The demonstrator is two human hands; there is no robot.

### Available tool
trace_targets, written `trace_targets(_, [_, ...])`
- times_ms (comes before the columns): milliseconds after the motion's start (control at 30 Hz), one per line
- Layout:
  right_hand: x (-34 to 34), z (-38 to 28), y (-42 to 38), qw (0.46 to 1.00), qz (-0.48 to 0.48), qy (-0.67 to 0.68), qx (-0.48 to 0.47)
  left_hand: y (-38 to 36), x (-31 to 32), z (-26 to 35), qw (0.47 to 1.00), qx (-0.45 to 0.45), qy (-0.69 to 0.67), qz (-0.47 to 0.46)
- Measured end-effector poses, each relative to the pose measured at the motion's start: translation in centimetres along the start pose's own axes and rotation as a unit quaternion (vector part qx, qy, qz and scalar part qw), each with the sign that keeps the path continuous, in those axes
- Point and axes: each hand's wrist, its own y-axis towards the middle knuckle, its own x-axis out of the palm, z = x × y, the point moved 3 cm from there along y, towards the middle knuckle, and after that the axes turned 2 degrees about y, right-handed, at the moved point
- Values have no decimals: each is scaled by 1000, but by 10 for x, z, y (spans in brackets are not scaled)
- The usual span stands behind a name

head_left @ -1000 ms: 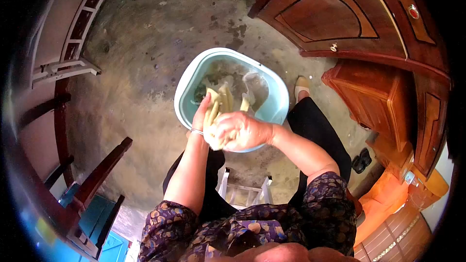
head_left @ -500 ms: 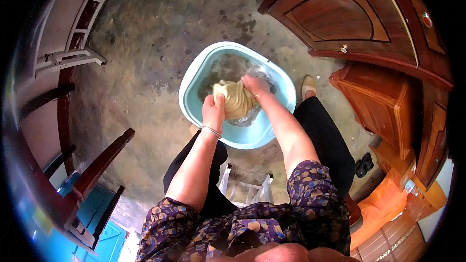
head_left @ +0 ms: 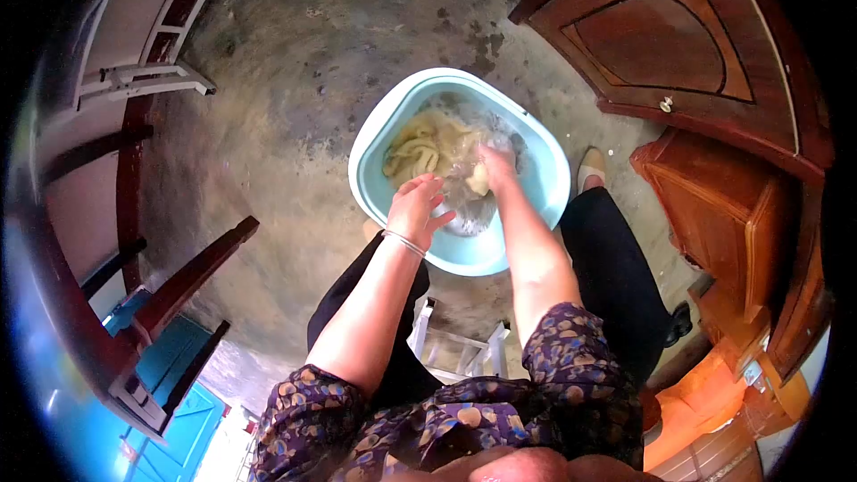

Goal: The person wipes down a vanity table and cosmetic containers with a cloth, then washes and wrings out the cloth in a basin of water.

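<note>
A light blue plastic basin [head_left: 464, 261] on the floor holds soapy, cloudy water. Inside it, a wet yellowish cloth [head_left: 418, 150] lies bunched toward the far left, partly under the water. My left hand [head_left: 420, 208] hovers over the basin's near left side, its fingers apart and nothing in them. In the water at the right, my right hand [head_left: 496, 168] is closed around a pale yellow end of the cloth. Foam and splashes blur how that end joins the rest.
A wooden cabinet [head_left: 652, 45] and a lower wooden box-like piece [head_left: 714, 205] stand at the right. Below the basin is a metal stool [head_left: 460, 353] between my legs. White-framed furniture [head_left: 152, 80] lines the left wall. Dark shoes [head_left: 678, 323] lie at the right.
My left hand has let go of the cloth and opened. The cloth has dropped from a raised, stretched bundle into the water at the left. The whole view has shifted slightly.
</note>
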Motion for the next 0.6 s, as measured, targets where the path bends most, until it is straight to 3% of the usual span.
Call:
trace_targets(33, [-15,7,7,996,-59,-60,-6,0,1,-1,1000,-17,-5,-3])
trace_targets(100, [18,-73,-67,969,-172,-175,-37,4,3,-3,999,-48,-14,-10])
trace_targets(200, [34,-107,-141,919,-333,-213,12,-3,11,-2,987,-128,-84,-40])
trace_targets(300, [48,-144,-218,862,-427,-274,-14,13,15,-12,909,-53,-275,-309])
trace_targets(367, [58,-162,-255,787,-503,-307,-182,10,14,-15,872,-119,-312,-358])
trace_targets(400, [60,-169,-270,777,-511,-323,-178,4,13,-14,859,-123,-324,-377])
trace_targets(433, [60,-171,-285,802,-509,-293,-108,-2,11,-13,846,-128,-334,-395])
trace_targets(500, [64,-177,-305,764,-555,-288,-159,-15,12,-7,868,-130,-307,-368])
trace_targets(600, [70,-184,-329,712,-608,-310,-162,-40,7,-6,880,-148,-281,-353])
